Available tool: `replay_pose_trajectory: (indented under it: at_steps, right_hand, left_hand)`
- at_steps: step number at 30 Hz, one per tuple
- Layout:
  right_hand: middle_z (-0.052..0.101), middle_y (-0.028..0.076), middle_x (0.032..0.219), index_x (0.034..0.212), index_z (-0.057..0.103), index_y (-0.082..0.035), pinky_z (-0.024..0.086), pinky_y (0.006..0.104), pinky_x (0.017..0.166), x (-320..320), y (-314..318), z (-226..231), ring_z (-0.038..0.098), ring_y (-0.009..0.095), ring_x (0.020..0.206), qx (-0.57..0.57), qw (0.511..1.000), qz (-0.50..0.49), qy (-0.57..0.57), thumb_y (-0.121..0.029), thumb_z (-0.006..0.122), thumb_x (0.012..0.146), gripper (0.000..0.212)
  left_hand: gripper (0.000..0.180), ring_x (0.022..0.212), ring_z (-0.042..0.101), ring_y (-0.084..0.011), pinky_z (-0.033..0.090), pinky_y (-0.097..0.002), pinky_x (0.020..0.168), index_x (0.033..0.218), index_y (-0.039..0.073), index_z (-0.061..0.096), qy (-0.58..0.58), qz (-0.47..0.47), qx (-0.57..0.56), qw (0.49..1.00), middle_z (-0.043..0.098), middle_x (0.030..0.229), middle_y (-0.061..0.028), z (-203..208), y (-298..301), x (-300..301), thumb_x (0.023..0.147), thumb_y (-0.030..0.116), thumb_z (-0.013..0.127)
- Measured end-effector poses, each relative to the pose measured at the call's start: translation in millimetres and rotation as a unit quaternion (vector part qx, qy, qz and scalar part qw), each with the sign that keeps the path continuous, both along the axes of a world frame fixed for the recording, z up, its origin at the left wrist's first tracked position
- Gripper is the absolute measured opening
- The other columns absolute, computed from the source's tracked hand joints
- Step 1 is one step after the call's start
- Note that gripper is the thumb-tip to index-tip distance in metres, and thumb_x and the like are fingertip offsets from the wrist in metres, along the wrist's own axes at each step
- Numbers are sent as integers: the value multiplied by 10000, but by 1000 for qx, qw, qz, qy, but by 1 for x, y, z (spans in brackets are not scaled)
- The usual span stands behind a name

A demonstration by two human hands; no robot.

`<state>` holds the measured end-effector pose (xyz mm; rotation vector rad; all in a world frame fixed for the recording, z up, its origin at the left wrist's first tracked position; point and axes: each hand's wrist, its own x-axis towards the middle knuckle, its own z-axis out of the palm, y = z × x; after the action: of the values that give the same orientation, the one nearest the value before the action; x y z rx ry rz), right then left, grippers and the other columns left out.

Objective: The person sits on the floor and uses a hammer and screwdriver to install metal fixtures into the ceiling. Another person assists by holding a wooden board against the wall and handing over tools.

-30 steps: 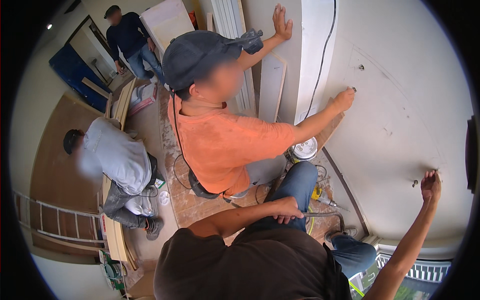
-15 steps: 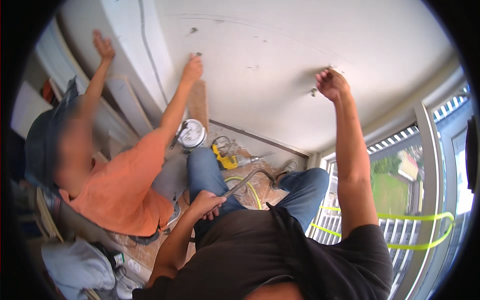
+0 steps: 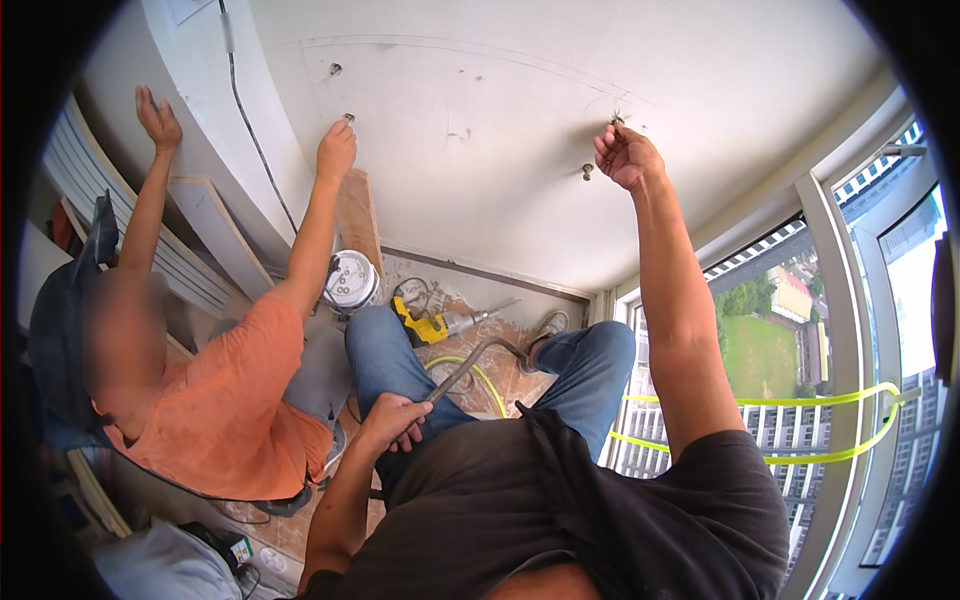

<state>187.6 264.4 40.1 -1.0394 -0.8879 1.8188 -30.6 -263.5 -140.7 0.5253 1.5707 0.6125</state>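
Observation:
My left hand [image 3: 392, 422] is wrapped round a grey metal bar [image 3: 462, 372] with a curved, hooked end, low in front of my body. The bar's far end reaches toward my right shoe. My right arm is stretched up to the white wall. There, the fingertips of my right hand [image 3: 628, 160] pinch at a bolt [image 3: 617, 121] that sticks out of the wall. A second bolt [image 3: 587, 172] juts out just below that hand. Left of me a person in an orange shirt [image 3: 225, 400] has one hand [image 3: 337, 150] at another wall fixing [image 3: 348, 118].
A yellow power tool [image 3: 425, 325] lies on the dusty floor beside a white bucket [image 3: 352, 280]. A wooden board [image 3: 358, 220] leans at the wall. Yellow-green strap [image 3: 830, 400] runs by the window frame [image 3: 850, 300] at right. A black cable [image 3: 245, 130] hangs on the left.
The whole view has shifted, so the wall and the room sit further left. My right hand has turned slightly at the same bolt. My left hand keeps its hold on the bar.

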Motion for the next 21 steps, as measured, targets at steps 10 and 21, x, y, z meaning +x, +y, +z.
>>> replay_pose_trajectory:
  at_steps: [10, 21]
  right_hand:
    - [703, 21, 797, 1086, 705, -76, 536, 421, 845, 2, -21, -9, 723, 219, 910, 68, 970, -128, -196, -256, 598, 1034, 216]
    - [694, 158, 1198, 1593, 417, -127, 557, 412, 916, 14, -30, -44, 697, 315, 1001, 536, 660, -86, -519, -53, 533, 859, 747]
  left_hand:
    - [475, 434, 633, -200, 402, -297, 330, 919, -35, 688, -12, 3, 19, 1000, 708, 688, -168, -4, -5, -1, 940, 439, 716]
    - [481, 457, 640, -197, 405, -296, 349, 922, -29, 695, -14, -10, 12, 1000, 712, 709, -166, -2, 0, -2, 917, 451, 721]
